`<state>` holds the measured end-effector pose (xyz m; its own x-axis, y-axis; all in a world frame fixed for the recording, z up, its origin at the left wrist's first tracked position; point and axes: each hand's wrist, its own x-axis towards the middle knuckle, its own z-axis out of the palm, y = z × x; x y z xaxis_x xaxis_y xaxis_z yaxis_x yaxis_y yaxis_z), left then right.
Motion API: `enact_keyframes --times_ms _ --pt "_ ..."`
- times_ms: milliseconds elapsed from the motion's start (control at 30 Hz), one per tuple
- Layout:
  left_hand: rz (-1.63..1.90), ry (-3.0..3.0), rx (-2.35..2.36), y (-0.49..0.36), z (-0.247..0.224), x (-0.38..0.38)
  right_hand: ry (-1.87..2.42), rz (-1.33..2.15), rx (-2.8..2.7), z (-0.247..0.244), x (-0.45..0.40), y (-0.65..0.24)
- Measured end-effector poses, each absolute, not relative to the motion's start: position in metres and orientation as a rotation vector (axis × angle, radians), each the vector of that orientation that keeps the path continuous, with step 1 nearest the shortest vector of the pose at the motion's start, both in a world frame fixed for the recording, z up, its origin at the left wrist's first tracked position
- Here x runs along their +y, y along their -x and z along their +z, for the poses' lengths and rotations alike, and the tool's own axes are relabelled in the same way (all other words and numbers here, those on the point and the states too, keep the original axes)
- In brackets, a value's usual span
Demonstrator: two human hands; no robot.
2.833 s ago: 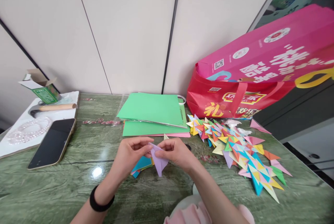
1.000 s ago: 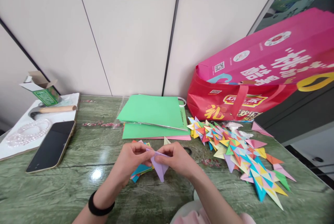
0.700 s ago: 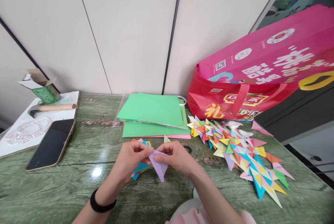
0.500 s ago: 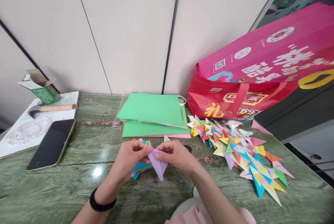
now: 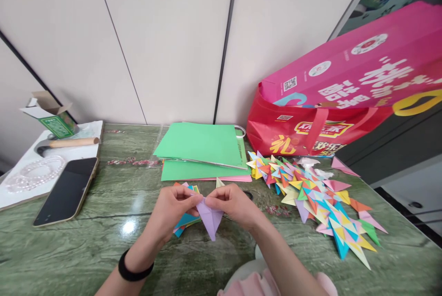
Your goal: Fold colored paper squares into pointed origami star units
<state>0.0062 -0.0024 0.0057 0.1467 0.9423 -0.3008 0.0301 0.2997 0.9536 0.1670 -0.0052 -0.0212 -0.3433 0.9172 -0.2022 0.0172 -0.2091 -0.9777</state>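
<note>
A folded piece of lilac paper (image 5: pixel 210 218) hangs point-down between my two hands. My left hand (image 5: pixel 175 206) pinches its upper left corner, with a black band around the wrist. With thumb and fingers, my right hand (image 5: pixel 232 203) grips the upper right part. Behind and below my left hand lies a small stack of coloured paper squares (image 5: pixel 182 228), partly covered by the hand. The tip of a cream folded paper (image 5: pixel 219 182) shows just beyond my right hand.
Green paper sheets (image 5: pixel 200 144) lie at the back. To the right spreads a pile of colourful folded paper pieces (image 5: pixel 317 199), before a red gift bag (image 5: pixel 276 130) and a pink bag (image 5: pixel 345 66). A phone (image 5: pixel 67 190), wooden-handled tool (image 5: pixel 72 142), beads (image 5: pixel 36 174) and box (image 5: pixel 51 118) are left.
My right thumb has shifted up and left along the lilac paper, closer to my left fingers. Both hands keep their hold, and the view has shifted slightly.
</note>
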Motion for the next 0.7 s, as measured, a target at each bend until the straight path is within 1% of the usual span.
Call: enact_keyframes --times_ms 533,700 --pt "0.919 -1.153 1.252 -0.0066 0.0038 -0.0018 1.181 1.593 -1.418 -0.0204 -0.0054 -0.1675" --pt "0.903 -1.189 1.269 -0.0064 0.0030 -0.0015 1.179 1.637 -1.421 -0.0211 -0.0068 -0.1671"
